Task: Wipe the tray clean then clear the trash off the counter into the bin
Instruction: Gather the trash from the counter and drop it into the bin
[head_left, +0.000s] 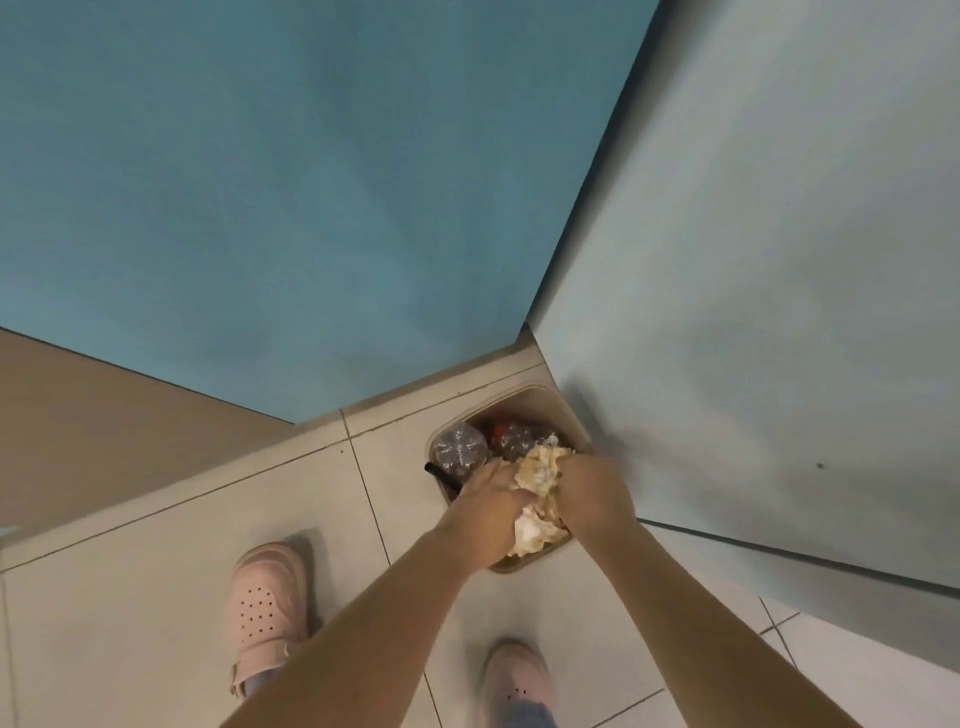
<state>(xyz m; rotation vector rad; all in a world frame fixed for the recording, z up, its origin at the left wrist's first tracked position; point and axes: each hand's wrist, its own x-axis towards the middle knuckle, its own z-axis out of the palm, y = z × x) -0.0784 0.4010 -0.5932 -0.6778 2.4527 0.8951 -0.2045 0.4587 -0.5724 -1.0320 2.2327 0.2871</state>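
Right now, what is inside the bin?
In the bin are two clear domed cups, something red and a black straw. The left hand and right hand grip crumpled paper at its mouth, hiding the near half and the bottom.

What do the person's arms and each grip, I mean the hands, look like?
The left forearm and right forearm are bare; no sleeve shows down to the picture's edge. The left grip and the right grip are bare hands without gloves. No watch, bracelet or ring shows on the visible sides.
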